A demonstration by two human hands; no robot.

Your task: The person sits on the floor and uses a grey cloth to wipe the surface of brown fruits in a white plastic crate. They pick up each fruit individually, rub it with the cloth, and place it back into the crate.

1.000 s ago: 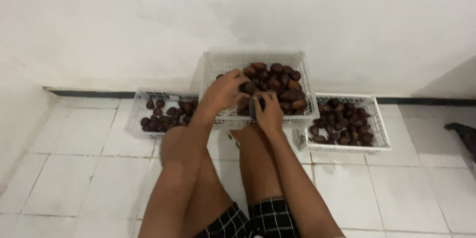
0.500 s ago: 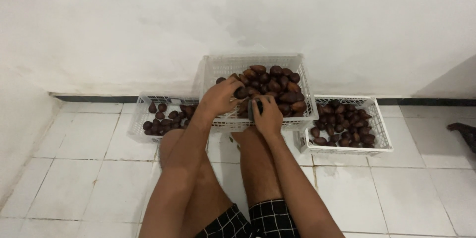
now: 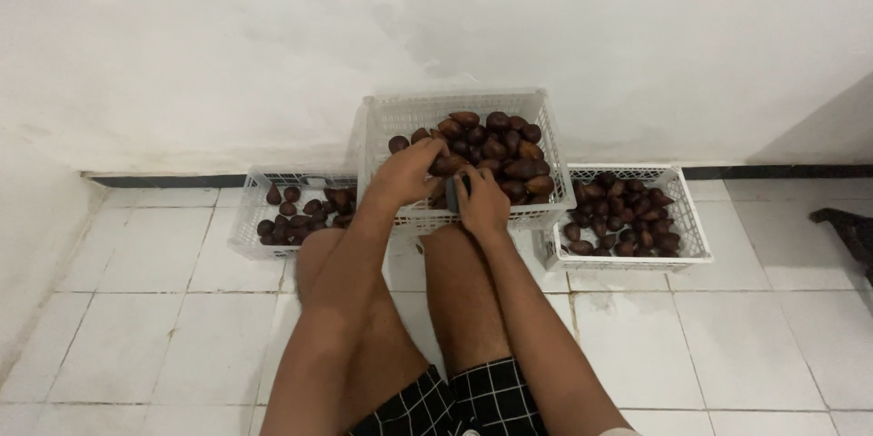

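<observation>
White tiled floor [image 3: 164, 327], plain white wall [image 3: 227, 36]

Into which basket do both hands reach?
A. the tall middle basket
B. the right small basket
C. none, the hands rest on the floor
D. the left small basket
A: the left hand and the right hand are both at the brown fruit in the middle basket.

A plain home floor: white tiles [image 3: 182, 327], bare wall [image 3: 273, 36], fruit baskets [image 3: 455, 113].
</observation>
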